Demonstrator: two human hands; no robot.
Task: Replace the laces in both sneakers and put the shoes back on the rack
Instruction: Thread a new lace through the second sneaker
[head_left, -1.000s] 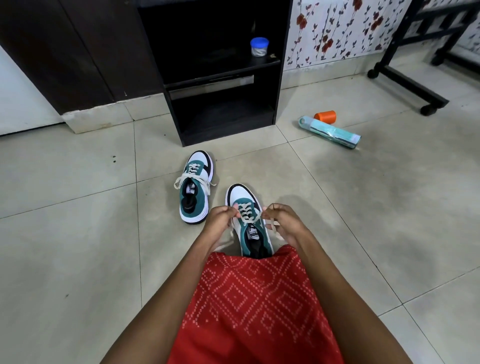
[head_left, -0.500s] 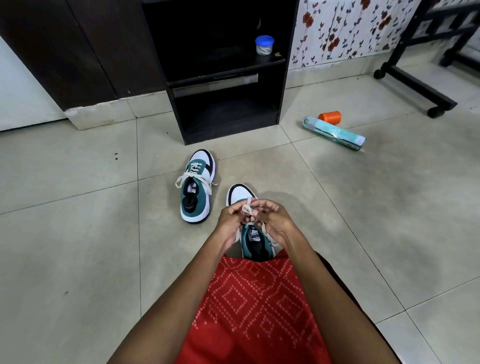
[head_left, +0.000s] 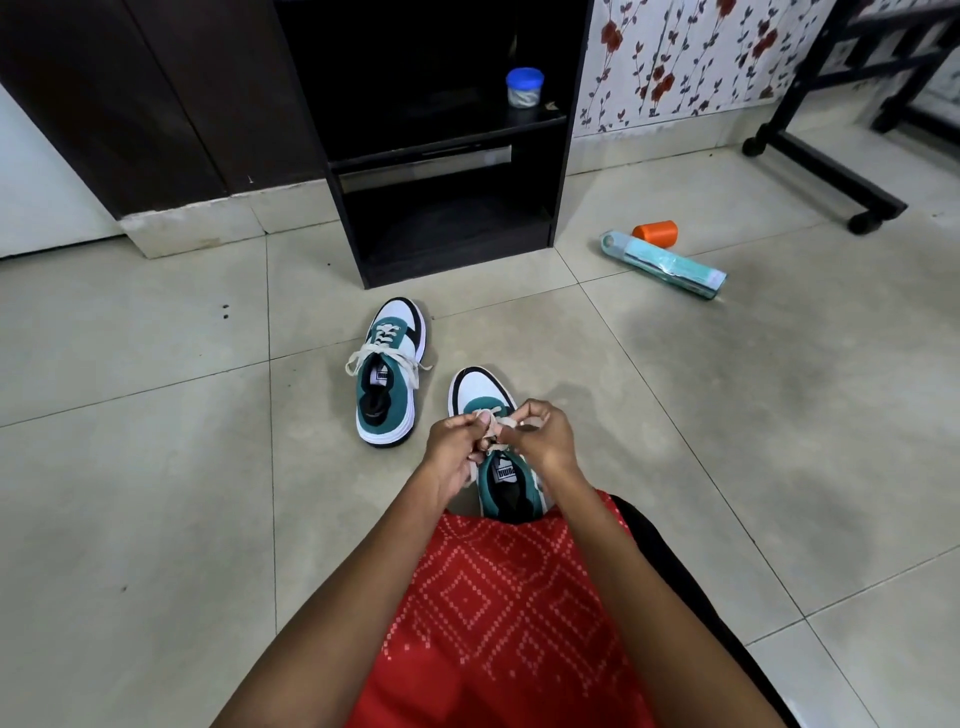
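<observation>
Head view, hands at centre. The left hand (head_left: 457, 448) and right hand (head_left: 546, 435) meet over the near sneaker (head_left: 479, 388), both with fingers curled tight. Each pinches a part of the cream lace (head_left: 493, 427), which runs between the two sets of fingertips just above the shoe's tongue. How the lace is looped inside the fingers cannot be told, as the knuckles hide it.

The near sneaker is teal, white and black. It stands upright on the tiled floor (head_left: 156, 467) with its toe pointing away from the person, and its heel is covered by a red patterned garment (head_left: 509, 613) over the lap.

The far sneaker (head_left: 387, 410) stands just beside it, to the left and farther off (same colours, toe also pointing away). Its own lace lies in a bow (head_left: 384, 358) across the tongue, with the ends spread to either side.

Beyond both shoes stands the black rack (head_left: 563, 182), its lower compartment open toward the sneakers. A small blue-lidded jar (head_left: 524, 87) sits on the upper shelf.

To the right, well apart from the shoes, a teal packet (head_left: 670, 266) lies on the floor with an orange spool (head_left: 655, 233) touching its far side. A black wheeled frame (head_left: 831, 171) stands before the floral wall (head_left: 675, 67).
</observation>
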